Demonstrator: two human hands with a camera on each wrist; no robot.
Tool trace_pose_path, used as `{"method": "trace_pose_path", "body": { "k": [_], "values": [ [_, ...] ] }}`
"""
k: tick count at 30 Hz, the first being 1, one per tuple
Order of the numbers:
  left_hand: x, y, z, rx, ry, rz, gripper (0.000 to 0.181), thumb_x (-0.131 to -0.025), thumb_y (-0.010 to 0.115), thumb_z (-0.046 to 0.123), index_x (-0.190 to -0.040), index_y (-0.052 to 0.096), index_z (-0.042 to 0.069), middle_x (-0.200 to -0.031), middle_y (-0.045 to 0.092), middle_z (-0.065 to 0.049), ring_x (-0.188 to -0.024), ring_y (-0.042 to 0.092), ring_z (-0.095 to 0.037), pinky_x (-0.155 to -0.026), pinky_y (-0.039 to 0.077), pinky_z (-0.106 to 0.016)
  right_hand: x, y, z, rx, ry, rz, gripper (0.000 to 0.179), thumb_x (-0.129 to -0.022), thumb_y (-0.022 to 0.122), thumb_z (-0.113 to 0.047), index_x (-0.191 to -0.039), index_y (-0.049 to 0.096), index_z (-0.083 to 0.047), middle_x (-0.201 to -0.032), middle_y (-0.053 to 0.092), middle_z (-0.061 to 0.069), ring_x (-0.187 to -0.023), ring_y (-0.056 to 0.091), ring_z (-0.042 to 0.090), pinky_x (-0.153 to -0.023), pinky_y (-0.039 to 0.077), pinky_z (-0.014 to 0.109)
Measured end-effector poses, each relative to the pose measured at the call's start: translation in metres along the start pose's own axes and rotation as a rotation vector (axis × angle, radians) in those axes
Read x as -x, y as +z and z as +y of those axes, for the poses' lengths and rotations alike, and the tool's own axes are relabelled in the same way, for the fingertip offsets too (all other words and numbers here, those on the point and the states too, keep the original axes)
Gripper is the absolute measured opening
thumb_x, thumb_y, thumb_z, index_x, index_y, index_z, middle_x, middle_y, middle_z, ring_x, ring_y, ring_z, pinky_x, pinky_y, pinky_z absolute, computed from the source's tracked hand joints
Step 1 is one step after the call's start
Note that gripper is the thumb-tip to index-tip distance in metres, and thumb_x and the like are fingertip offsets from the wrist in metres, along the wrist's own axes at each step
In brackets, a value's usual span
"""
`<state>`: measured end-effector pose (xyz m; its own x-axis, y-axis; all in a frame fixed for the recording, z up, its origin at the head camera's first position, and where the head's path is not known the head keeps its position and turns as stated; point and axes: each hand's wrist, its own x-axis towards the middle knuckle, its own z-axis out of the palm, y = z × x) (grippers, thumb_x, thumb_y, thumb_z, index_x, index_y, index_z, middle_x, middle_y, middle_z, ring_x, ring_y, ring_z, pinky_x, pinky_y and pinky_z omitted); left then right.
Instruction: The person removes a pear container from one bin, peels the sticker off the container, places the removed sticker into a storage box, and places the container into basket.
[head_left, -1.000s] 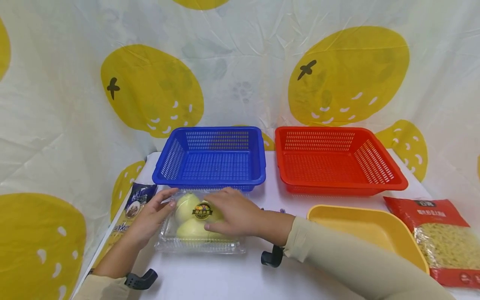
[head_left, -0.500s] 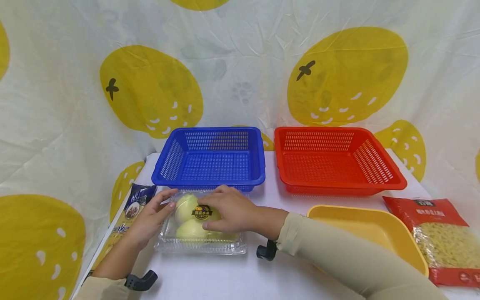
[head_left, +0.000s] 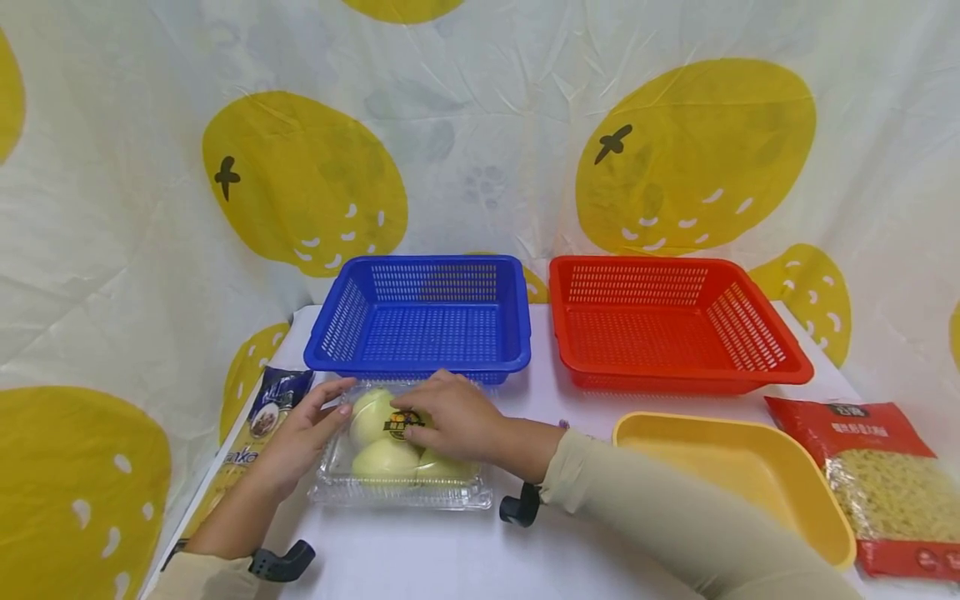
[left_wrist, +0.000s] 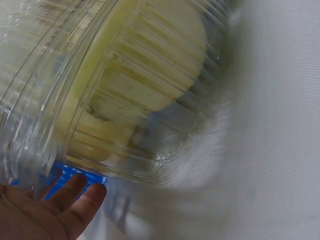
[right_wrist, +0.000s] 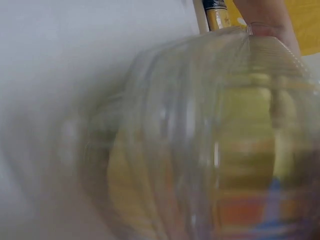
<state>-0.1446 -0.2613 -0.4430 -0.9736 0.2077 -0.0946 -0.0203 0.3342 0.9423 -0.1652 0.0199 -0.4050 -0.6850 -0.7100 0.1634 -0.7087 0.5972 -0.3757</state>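
Note:
A clear plastic clamshell box [head_left: 330, 475] lies on the white table, closed, with several pale yellow-green fruits [head_left: 384, 460] inside. A black label [head_left: 397, 426] sits on its lid, partly covered by my right hand [head_left: 457, 421]. That hand rests on the lid's right part, thumb stretched across the label. At the box's left side is my left hand [head_left: 296, 442], its fingers extended along the edge. The left wrist view shows loosely spread fingers [left_wrist: 86, 202] at a corner of the box [left_wrist: 150, 135]. In the blurred right wrist view the box [right_wrist: 170, 115] hides my right fingers.
Behind the box stand a blue basket [head_left: 427, 367] and a red basket [head_left: 675, 375]. A yellow tray [head_left: 712, 458] and a red pasta bag [head_left: 885, 475] are on the right. A yellow-and-blue packet [head_left: 266, 417] lies under the left forearm's side.
My right hand has slid slightly left over the lid, and its thumb now overlaps the label. More of the lower-right fruit shows. The left hand and the box have stayed in place.

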Motion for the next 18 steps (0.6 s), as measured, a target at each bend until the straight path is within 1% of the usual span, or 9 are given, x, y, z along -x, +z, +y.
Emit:
{"method": "trace_pose_path", "body": {
  "k": [5,8,13,18],
  "values": [
    [0.0011,-0.0009,-0.0008,0.003,0.011,-0.004,0.052,-0.115,0.052,0.032,-0.161,0.042,0.011,-0.173,0.027,-0.018,-0.154,0.031,-0.052,-0.121,0.030,-0.069,-0.0050,0.0017,-0.0079,0.053,0.069,-0.007,0.038,-0.106,0.067,-0.030,-0.142,0.072,-0.023,-0.127,0.073,-0.006,-0.112,0.060,0.016,-0.096,0.050,0.034],
    [0.0019,-0.0010,-0.0015,0.002,0.011,-0.001,0.051,-0.115,0.052,0.031,-0.161,0.042,0.011,-0.173,0.028,-0.018,-0.154,0.032,-0.051,-0.120,0.030,-0.069,-0.0073,0.0032,-0.0092,0.053,0.080,0.005,0.032,-0.105,0.068,-0.027,-0.136,0.076,-0.024,-0.123,0.073,-0.007,-0.112,0.060,0.015,-0.096,0.050,0.034],
    [0.0017,-0.0005,-0.0023,-0.006,0.011,0.002,0.052,-0.115,0.053,0.032,-0.161,0.042,0.012,-0.173,0.028,-0.018,-0.153,0.033,-0.051,-0.120,0.031,-0.068,-0.0090,0.0043,-0.0081,0.012,0.086,0.023,0.023,-0.104,0.071,-0.024,-0.123,0.081,-0.028,-0.119,0.075,-0.011,-0.110,0.061,0.014,-0.095,0.049,0.034],
    [0.0003,0.0010,-0.0012,-0.016,0.029,-0.006,0.052,-0.115,0.052,0.033,-0.161,0.042,0.011,-0.173,0.027,-0.018,-0.153,0.035,-0.051,-0.120,0.033,-0.067,-0.0101,0.0031,-0.0055,-0.051,0.107,0.047,0.021,-0.102,0.075,-0.020,-0.117,0.084,-0.031,-0.114,0.076,-0.014,-0.104,0.061,0.011,-0.093,0.048,0.033]
  ]
}}
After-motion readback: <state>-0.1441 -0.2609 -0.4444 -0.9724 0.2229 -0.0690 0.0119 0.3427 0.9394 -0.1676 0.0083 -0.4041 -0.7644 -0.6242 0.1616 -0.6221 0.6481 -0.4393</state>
